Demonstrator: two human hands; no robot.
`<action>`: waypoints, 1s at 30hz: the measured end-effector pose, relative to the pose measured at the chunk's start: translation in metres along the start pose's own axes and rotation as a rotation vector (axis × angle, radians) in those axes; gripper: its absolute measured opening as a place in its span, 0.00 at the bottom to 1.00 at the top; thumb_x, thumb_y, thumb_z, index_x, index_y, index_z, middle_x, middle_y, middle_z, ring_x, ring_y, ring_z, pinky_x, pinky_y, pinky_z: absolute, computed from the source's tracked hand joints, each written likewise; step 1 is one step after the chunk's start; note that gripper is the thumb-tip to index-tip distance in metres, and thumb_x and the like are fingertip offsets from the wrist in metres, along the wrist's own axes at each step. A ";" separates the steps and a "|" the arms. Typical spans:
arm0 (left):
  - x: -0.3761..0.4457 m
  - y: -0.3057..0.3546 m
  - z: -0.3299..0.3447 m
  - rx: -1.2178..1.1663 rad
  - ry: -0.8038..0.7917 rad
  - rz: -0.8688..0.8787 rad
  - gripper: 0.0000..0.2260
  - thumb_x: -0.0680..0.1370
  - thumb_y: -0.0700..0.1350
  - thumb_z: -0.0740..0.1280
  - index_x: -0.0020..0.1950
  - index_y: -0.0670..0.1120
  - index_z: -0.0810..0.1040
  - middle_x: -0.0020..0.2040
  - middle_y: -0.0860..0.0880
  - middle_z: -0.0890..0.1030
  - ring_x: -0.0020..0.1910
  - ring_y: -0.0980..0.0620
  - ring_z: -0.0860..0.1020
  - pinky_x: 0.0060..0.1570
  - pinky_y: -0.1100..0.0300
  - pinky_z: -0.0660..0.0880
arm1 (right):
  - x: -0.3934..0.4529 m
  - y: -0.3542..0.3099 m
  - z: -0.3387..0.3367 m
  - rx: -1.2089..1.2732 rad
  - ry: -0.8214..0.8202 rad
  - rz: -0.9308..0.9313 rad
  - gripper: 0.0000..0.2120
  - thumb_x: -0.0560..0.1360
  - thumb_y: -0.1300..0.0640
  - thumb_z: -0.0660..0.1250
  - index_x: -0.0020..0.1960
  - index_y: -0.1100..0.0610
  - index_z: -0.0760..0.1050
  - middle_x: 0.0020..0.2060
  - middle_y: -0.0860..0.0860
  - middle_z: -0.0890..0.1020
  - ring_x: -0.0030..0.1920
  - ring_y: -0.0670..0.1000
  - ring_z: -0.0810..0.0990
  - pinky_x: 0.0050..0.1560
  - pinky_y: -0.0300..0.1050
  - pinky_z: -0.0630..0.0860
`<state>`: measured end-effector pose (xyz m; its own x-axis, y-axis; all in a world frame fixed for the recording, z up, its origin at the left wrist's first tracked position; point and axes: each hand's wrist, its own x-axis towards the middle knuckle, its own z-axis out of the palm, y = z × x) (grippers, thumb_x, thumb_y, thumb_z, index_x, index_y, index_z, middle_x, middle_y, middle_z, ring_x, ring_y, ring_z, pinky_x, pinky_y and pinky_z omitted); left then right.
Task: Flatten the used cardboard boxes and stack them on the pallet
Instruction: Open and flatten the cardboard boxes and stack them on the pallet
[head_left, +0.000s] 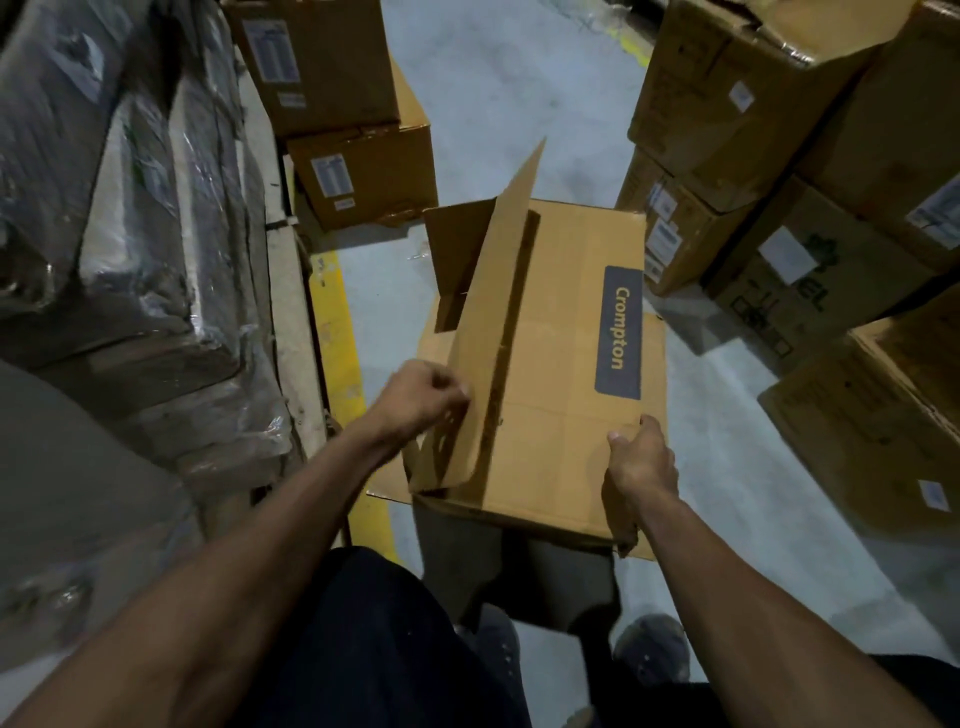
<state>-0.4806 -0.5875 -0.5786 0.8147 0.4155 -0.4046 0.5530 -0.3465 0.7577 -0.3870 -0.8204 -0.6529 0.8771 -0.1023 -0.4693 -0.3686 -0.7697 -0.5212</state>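
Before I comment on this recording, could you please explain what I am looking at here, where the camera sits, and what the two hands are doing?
There is no machine here: a person works with two bare hands, and the one picture comes from a wide-angle camera worn on the head, looking forward and down. That is why both forearms reach in from the bottom edge.

Between the hands is a brown cardboard box with a dark Crompton label. The left hand is closed on a long raised flap that stands up on the box's left side. The right hand grips the box's near right corner.

Around it, on the grey floor, stand stacks of other boxes on the right and ahead, plastic-wrapped goods on the left, and a yellow floor line. The box is not flattened yet, and I cannot pick out the pallet for certain.
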 end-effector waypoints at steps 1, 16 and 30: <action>0.005 -0.010 0.011 0.157 -0.016 -0.046 0.12 0.78 0.51 0.70 0.52 0.43 0.82 0.52 0.43 0.83 0.51 0.46 0.80 0.54 0.51 0.77 | -0.001 0.001 -0.001 -0.002 0.000 -0.003 0.23 0.84 0.50 0.59 0.77 0.55 0.62 0.67 0.62 0.74 0.66 0.66 0.72 0.63 0.57 0.69; 0.046 -0.067 0.048 0.072 -0.070 -0.381 0.54 0.57 0.67 0.80 0.73 0.42 0.63 0.69 0.41 0.72 0.65 0.41 0.72 0.65 0.44 0.74 | -0.012 0.021 0.020 0.168 -0.028 0.162 0.22 0.86 0.48 0.52 0.75 0.58 0.63 0.67 0.62 0.74 0.66 0.65 0.73 0.63 0.54 0.69; 0.026 0.047 0.024 0.312 0.146 0.021 0.33 0.70 0.62 0.75 0.65 0.46 0.68 0.55 0.50 0.76 0.52 0.46 0.76 0.54 0.50 0.76 | 0.012 0.015 0.024 0.739 -0.155 0.265 0.18 0.82 0.44 0.60 0.64 0.55 0.74 0.55 0.55 0.82 0.55 0.59 0.81 0.53 0.56 0.80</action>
<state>-0.4290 -0.6130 -0.5663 0.8052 0.5138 -0.2963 0.5818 -0.5875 0.5624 -0.3898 -0.8181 -0.6838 0.6990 -0.0923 -0.7091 -0.7150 -0.1095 -0.6905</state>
